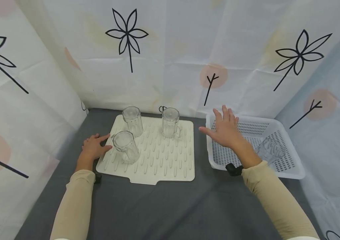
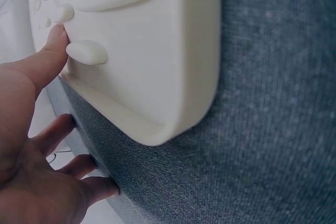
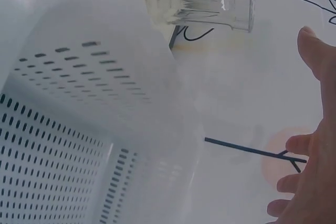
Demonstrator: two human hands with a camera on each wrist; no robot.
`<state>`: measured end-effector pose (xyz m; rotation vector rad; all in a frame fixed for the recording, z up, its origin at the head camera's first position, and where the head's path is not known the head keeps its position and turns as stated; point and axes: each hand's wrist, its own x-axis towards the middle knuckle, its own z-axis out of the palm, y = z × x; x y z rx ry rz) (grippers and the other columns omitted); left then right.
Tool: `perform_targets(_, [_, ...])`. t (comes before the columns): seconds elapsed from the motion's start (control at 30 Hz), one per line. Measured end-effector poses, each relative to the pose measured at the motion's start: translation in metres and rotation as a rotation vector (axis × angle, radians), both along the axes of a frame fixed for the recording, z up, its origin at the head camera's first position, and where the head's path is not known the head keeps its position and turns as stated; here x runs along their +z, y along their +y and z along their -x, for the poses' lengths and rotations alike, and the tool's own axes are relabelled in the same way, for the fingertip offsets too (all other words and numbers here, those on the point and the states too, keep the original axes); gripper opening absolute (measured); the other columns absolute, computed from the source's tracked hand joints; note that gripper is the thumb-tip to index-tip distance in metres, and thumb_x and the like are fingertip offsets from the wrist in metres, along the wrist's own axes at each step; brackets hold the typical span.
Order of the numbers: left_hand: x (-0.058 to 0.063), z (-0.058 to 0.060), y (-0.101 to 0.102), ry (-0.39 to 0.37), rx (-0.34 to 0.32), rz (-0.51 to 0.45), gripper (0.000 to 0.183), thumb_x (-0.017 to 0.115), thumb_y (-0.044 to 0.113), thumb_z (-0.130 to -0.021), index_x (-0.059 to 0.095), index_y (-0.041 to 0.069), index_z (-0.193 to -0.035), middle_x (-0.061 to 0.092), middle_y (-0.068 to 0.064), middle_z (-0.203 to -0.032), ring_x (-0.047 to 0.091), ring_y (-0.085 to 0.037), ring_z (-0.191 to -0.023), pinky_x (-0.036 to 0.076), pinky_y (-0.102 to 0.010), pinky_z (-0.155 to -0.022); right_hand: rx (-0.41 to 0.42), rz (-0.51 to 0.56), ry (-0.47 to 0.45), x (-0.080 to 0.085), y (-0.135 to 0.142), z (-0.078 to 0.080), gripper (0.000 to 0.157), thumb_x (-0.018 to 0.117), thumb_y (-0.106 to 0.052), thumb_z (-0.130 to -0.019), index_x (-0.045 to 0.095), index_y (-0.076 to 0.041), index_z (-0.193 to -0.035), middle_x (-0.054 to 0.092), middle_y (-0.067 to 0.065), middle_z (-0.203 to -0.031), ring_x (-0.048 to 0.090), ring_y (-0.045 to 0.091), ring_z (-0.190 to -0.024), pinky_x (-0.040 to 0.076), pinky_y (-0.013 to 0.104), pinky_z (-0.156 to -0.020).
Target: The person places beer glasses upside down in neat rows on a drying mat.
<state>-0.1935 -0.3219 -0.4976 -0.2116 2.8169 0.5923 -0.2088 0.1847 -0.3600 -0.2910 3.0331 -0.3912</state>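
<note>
A cream drying mat with raised ridges lies on the table, holding three clear glass mugs. The front-left glass mug stands closest to my left hand. Behind it is a second glass mug; the third glass mug is at the back right of the mat. At the mat's left edge my left hand has its fingers spread, the thumb at the rim among the ridges. My right hand, fingers spread and holding nothing, hovers over the left side of a white basket.
Inside the basket, at its right, a clear glass lies tilted. Dark grey cloth covers the table. White patterned curtains enclose the back and both sides.
</note>
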Motion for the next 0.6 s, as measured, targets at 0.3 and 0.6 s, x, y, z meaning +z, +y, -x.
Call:
perform_targets(0.3, [-0.003,0.003,-0.002,-0.009,-0.009,0.002,0.069,0.057,0.045,-0.093,0.028,0.022,-0.151,0.009,-0.033,-0.155,0.007,-0.067,-0.134,0.012,-0.081,-0.100,-0.001,-0.051,0.024,0.010,0.028,-0.004,0.102,0.042,-0.075,-0.085,0.006,-0.009,-0.155,-0.010,0.024,-0.159,-0.007,0.051,-0.145,0.002,0.077,-0.107])
perform_targets(0.6, [-0.004,0.004,-0.001,-0.017,-0.005,0.005,0.070,0.058,0.046,-0.093,0.028,0.023,-0.151,0.008,-0.032,-0.155,0.007,-0.067,-0.134,0.011,-0.081,-0.100,-0.010,-0.080,0.000,0.011,0.064,-0.009,0.099,0.040,-0.073,-0.087,-0.007,-0.019,-0.155,-0.022,0.017,-0.158,-0.023,0.048,-0.143,-0.005,0.081,-0.102])
